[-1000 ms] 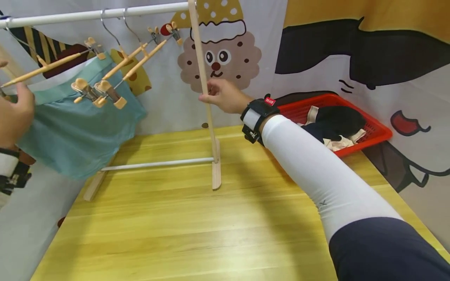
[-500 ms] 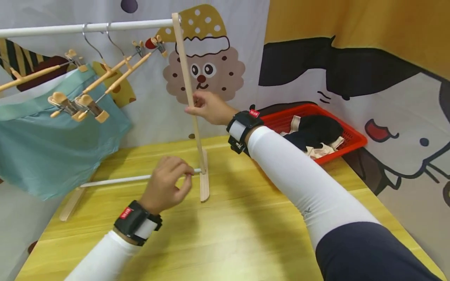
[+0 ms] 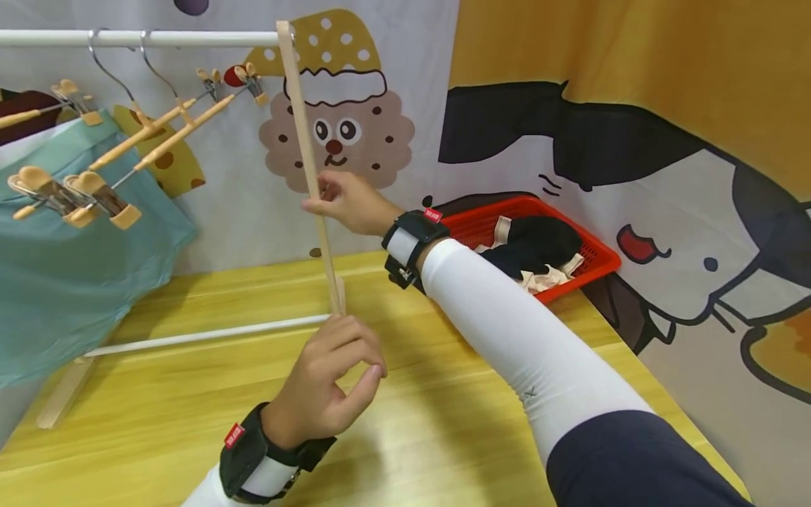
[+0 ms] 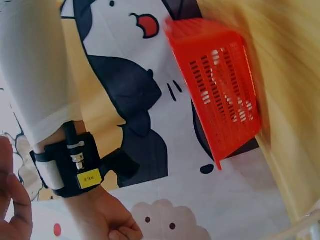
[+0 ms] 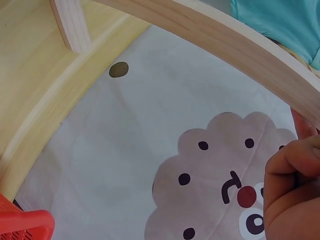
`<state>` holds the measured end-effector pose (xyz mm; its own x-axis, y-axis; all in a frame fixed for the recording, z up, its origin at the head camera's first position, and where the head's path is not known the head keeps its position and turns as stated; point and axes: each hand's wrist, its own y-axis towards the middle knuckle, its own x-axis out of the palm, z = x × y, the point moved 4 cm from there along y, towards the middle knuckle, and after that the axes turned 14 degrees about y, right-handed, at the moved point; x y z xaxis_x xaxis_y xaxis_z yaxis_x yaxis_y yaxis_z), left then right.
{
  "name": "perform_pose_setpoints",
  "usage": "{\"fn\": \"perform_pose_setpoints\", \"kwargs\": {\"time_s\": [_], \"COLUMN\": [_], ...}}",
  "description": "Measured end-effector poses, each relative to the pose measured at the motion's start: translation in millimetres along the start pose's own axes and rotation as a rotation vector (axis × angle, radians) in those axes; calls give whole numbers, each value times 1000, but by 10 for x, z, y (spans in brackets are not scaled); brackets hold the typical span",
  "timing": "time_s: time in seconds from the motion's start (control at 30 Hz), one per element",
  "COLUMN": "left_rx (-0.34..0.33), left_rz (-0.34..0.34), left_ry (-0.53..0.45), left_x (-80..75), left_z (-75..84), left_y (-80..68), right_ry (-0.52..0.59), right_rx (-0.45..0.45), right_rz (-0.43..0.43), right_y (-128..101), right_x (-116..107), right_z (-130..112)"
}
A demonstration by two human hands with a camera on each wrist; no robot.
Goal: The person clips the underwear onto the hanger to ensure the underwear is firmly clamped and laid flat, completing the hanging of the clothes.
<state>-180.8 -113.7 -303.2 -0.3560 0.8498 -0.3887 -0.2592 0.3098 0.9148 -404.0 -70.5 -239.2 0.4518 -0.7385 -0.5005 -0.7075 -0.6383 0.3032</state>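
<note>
My right hand [image 3: 355, 203] grips the wooden upright [image 3: 307, 141] of a small clothes rack, thumb in front and fingers behind. In the right wrist view the post [image 5: 235, 47] runs close past that hand's curled fingers. Low over the table, my left hand [image 3: 332, 377] holds nothing; its fingers are loosely bent, just in front of the upright's foot. Teal shorts [image 3: 76, 253] hang on the rack at left from a clip hanger [image 3: 77, 102]. Two bare wooden clip hangers [image 3: 184, 132] hang on the white rail [image 3: 190, 39] nearer the upright.
A red plastic basket [image 3: 598, 264] stands at the back right, with dark and cream clothes [image 3: 538, 243] in it. A white lower bar [image 3: 209, 338] joins the rack's feet. Behind is a cartoon-printed curtain [image 3: 494, 42]. The yellow wooden table [image 3: 443, 422] lies below.
My left hand has let go of the hanger with the teal shorts and come down and right across the table. The right hand stays on the upright; the head view has swung right.
</note>
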Motion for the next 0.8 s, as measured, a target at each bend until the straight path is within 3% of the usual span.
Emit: {"fn": "perform_pose_setpoints", "kwargs": {"time_s": [0.13, 0.27, 0.43, 0.6, 0.7, 0.8], "left_rx": [-36, -36, 48, 119, 117, 96], "left_rz": [-11, -5, 17, 3, -3, 1], "left_ry": [-93, -208, -262, -261, -260, -250], "left_x": [-77, -171, -256, -286, -293, -295], "left_z": [32, 85, 203, 260, 252, 228], "left_y": [-100, -104, -6, 39, 33, 22], "right_ry": [6, 20, 36, 128, 153, 79], "right_rx": [1, -2, 34, 112, 172, 240], "right_rz": [-11, -17, -12, -28, -22, 49], "right_y": [5, 20, 12, -33, -109, -235], "right_x": [23, 18, -10, -8, -159, -500], "right_z": [15, 33, 89, 119, 143, 275]}}
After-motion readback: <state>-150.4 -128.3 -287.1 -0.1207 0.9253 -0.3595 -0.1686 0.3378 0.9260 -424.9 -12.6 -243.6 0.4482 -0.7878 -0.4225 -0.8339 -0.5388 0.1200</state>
